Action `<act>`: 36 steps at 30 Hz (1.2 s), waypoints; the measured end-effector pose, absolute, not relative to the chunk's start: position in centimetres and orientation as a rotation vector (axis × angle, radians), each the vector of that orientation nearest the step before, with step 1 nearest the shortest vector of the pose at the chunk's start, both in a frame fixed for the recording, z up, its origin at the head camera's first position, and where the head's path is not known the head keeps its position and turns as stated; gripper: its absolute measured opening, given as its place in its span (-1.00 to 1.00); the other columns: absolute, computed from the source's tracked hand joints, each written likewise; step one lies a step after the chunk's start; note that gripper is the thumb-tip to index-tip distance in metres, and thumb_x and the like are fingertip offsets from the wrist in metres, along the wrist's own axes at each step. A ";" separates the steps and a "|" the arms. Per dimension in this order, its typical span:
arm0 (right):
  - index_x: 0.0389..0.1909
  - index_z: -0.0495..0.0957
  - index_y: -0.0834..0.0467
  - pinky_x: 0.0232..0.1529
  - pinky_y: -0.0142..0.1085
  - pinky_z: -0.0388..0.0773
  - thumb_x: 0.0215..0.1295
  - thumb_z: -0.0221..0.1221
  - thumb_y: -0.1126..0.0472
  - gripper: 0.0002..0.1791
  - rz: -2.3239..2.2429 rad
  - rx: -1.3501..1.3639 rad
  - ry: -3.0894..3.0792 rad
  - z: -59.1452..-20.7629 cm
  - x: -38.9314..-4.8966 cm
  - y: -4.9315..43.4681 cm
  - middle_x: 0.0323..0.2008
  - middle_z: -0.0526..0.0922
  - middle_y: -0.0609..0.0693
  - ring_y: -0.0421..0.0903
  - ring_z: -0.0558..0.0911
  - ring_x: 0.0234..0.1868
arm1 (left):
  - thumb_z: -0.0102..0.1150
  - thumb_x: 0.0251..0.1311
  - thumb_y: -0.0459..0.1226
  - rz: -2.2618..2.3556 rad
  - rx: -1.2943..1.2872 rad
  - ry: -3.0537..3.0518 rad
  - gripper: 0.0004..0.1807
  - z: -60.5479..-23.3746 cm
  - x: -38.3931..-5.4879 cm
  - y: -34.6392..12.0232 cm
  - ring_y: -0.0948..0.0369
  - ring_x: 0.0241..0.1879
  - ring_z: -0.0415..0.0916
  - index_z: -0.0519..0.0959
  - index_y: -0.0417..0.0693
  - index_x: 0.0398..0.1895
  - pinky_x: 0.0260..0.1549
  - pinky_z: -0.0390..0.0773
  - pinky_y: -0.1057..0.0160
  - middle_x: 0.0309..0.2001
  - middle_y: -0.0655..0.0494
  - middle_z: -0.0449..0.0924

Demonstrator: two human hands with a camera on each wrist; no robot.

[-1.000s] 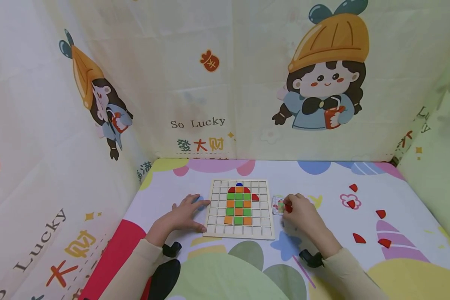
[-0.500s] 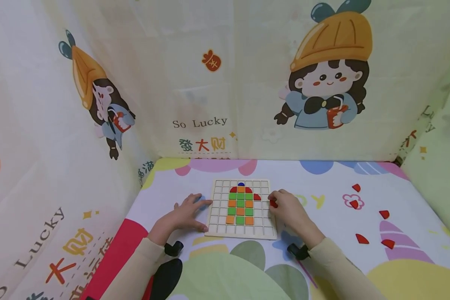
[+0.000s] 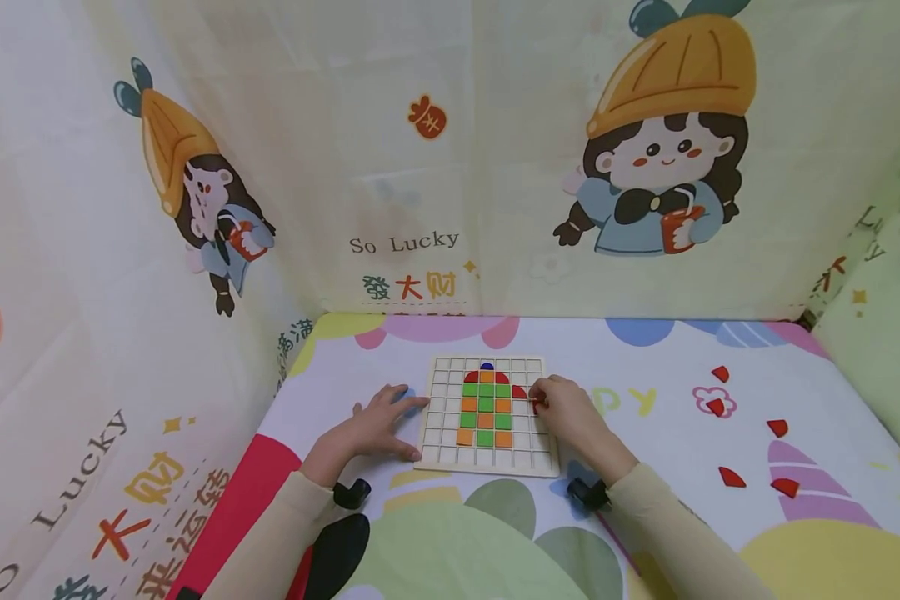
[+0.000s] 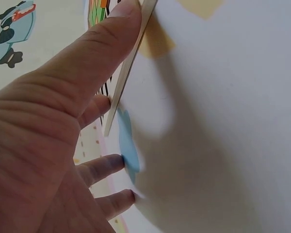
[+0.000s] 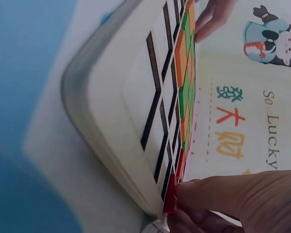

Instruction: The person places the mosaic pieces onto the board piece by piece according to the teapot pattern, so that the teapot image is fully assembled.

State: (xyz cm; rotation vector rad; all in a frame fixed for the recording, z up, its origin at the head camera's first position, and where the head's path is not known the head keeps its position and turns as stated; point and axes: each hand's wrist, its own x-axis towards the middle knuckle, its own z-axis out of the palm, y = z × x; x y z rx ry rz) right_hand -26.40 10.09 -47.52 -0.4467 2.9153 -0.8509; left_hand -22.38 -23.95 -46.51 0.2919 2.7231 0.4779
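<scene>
A pale wooden grid board (image 3: pixel 438 454) lies on the table, bearing green and orange square tiles (image 3: pixel 485 405), a small blue piece (image 3: pixel 487 367) at the top and red rounded pieces, one (image 3: pixel 520 392) right of the tile column. My left hand (image 3: pixel 371 427) touches the board's left side, thumb at the near corner and index finger farther up, fingers spread. Over the right edge, my right hand (image 3: pixel 570 412) pinches a red quarter-circle tile (image 5: pixel 170 195) between thumb and fingers, low at the grid lines. A sliver of a printed card (image 5: pixel 155 227) shows below the board's edge in the right wrist view.
Several loose red quarter-circle tiles (image 3: pixel 732 477) lie scattered on the patterned tablecloth (image 3: pixel 667 450) to the right. A printed fabric wall (image 3: pixel 517 275) rises behind the table, with others at both sides.
My right hand has moved left from the card beside the board to the board's right columns, carrying the red tile. The left hand stays on the board's left side. The view has shifted slightly.
</scene>
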 end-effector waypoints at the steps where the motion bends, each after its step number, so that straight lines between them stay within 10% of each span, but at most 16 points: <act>1: -0.13 0.70 0.22 -0.08 -0.13 0.70 0.31 0.32 0.40 -0.85 -0.856 -0.443 2.912 -47.5 -26.5 10.1 -0.23 0.66 0.08 -0.04 0.58 -0.26 | 0.62 -0.09 0.13 0.476 0.288 2.723 0.03 -46.5 -22.4 -23.9 -0.23 0.63 -0.16 0.35 0.36 0.53 0.31 -0.12 -0.68 0.64 -0.08 0.02; 36: -0.15 0.68 0.21 -0.07 -0.10 0.68 0.41 0.19 0.42 -0.86 -0.817 -0.453 2.894 -46.9 -26.5 11.6 -0.18 0.74 0.11 -0.01 0.61 -0.23 | 0.62 -0.10 0.15 0.468 0.301 2.736 0.03 -46.8 -22.5 -23.8 -0.24 0.62 -0.13 0.36 0.35 0.52 0.28 -0.09 -0.70 0.63 -0.10 0.04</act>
